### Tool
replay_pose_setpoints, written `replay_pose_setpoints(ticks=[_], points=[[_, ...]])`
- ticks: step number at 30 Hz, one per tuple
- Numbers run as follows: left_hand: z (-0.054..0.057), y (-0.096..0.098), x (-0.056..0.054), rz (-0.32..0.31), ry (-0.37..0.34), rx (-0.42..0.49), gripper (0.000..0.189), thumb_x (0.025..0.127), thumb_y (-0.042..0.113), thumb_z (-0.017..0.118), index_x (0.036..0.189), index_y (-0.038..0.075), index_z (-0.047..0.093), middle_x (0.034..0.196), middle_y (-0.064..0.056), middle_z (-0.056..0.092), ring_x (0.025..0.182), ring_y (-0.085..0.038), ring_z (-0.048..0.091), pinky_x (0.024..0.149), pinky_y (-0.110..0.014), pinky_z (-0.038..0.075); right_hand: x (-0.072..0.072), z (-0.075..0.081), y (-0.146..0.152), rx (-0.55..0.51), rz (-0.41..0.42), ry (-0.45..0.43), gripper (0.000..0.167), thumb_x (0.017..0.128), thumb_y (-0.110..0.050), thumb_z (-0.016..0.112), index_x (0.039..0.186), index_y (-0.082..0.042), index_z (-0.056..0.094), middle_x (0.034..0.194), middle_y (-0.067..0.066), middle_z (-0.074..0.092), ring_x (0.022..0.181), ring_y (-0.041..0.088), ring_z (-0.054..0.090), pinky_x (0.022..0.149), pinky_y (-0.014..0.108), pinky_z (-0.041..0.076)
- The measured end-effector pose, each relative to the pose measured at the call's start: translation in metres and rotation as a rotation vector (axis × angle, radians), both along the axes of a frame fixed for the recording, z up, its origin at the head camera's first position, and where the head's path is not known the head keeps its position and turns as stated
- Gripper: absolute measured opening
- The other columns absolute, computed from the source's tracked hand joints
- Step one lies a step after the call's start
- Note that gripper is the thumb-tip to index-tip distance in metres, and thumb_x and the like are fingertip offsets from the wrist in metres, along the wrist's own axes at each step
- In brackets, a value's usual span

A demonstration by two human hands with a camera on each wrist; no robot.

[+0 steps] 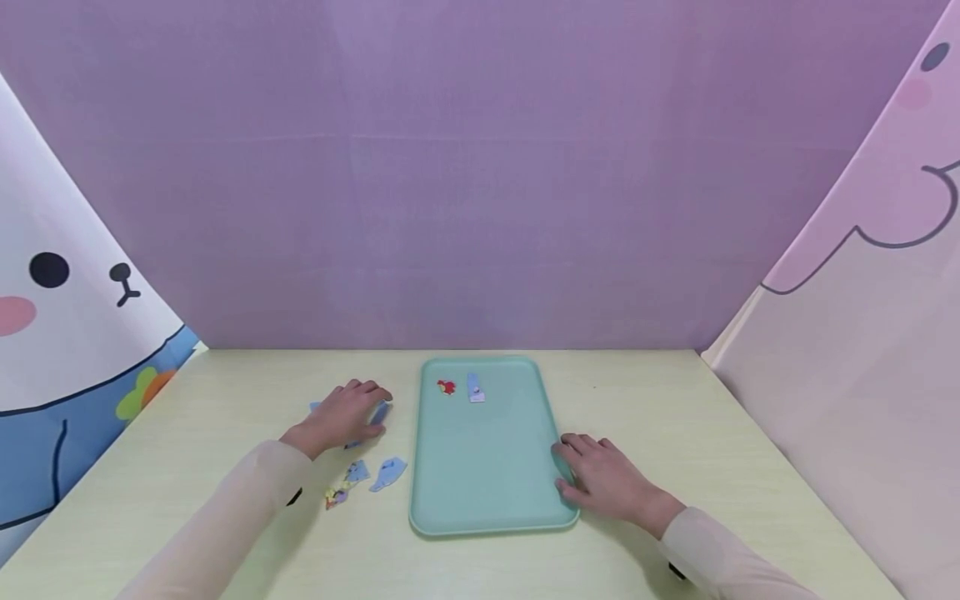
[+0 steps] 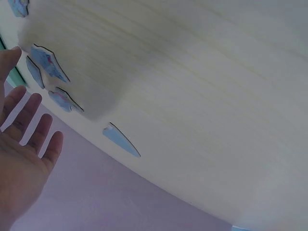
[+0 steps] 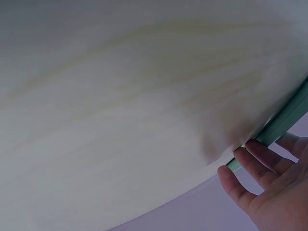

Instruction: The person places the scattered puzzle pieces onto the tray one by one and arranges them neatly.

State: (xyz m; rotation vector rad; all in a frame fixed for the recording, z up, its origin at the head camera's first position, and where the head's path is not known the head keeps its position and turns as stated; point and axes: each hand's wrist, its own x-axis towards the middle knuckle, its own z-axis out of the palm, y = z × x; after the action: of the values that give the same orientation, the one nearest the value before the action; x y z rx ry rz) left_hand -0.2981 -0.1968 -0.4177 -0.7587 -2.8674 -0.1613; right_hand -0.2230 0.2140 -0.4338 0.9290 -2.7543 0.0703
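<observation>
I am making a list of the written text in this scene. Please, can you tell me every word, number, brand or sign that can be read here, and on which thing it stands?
None: no word, number or brand can be read in any view.
The puzzle pieces beside the tray and near the left hand carry coloured pictures only, too small to make out.
The side walls show cartoon faces, no letters.

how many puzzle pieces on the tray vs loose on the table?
2 on the tray: a red piece and a pale blue piece, both at its far end. At least 5 loose: about three by the left hand, two nearer the camera. The hand may hide more.
</observation>
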Motion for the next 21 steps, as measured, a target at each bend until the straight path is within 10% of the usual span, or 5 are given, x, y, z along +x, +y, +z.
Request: replay_pose_setpoints(ticks=[21], points=[[0.0036, -0.0101, -0.0021, -0.036, -0.124, 0.082, 0.043, 0.078, 0.028, 0.071, 0.115, 0.01, 0.059, 0.117, -0.008, 0.059, 0.112, -0.035, 0.049, 0.09, -0.053, 0.038, 0.0006, 0.0004, -0.0005, -0.008, 0.001, -0.011, 0.046, 0.085, -0.037, 0.057, 0.121, -0.007, 0.054, 0.12, 0.011, 0.055, 0.11, 0.025, 0.052, 0.082, 0.048, 0.046]])
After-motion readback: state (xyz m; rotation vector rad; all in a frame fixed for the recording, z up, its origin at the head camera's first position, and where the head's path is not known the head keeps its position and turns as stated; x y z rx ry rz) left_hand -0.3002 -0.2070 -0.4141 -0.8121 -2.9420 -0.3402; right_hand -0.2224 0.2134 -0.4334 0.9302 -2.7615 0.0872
